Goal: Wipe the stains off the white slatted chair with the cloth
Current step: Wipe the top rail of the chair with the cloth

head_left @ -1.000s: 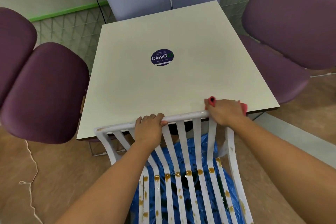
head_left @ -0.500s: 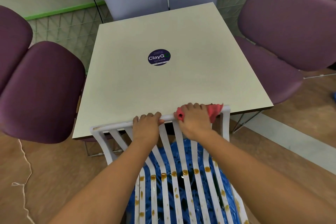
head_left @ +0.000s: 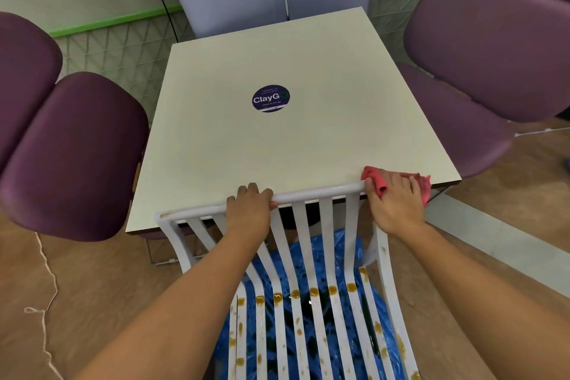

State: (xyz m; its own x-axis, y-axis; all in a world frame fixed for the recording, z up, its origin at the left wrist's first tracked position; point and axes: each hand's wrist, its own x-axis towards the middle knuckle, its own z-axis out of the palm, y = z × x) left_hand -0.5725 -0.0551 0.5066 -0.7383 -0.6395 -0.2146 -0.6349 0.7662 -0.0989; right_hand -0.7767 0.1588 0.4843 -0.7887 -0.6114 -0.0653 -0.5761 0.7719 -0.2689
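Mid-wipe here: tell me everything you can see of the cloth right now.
The cloth is pinkish red, soft-looking fabric, bunched up rather than spread flat. It sits on the right end of the top rail of the chair, under the right hand, whose fingers curl over it. One fold sticks out left of the fingers, another past the hand's right side. Whether it touches the table I cannot tell.

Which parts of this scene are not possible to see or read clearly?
All in the head view:
1. Top rail of the chair, right end: covered by the cloth and right hand, so stains there cannot be judged.
2. Rail under the left hand: hidden by that hand.
3. Front of the chair: cut off by the bottom edge.
4. Small print on the sticker: too small to read.
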